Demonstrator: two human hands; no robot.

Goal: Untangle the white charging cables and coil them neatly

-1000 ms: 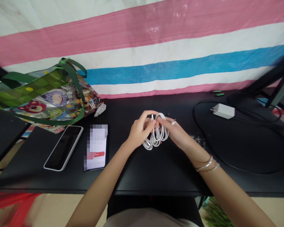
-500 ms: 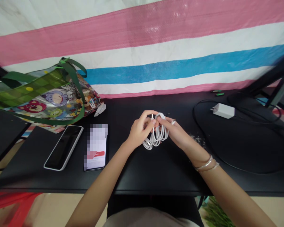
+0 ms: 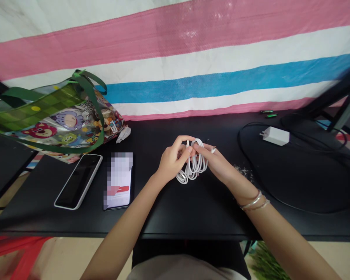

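Head view: a coiled white cable (image 3: 193, 166) hangs in loops above the black desk (image 3: 192, 219), centred between both hands. The left hand (image 3: 172, 159) is narrowly closed, its fingers (image 3: 186, 149) pinching the top of the coil. The right hand (image 3: 217, 161) holds the coil's other side, fingers curled in close against the left. A small white tip (image 3: 213, 150) shows beyond the right hand, too small to identify. Two bracelets (image 3: 253, 201) circle the right wrist.

Left of the hands lie a phone with a pixelated screen (image 3: 118, 181) and a white-edged phone (image 3: 78, 181), side by side. Beyond them, a printed tote bag (image 3: 55, 116) slumps against a striped tarp (image 3: 210, 77). To the right, a white charger (image 3: 276, 136) sits on a looped black cord (image 3: 242, 155).
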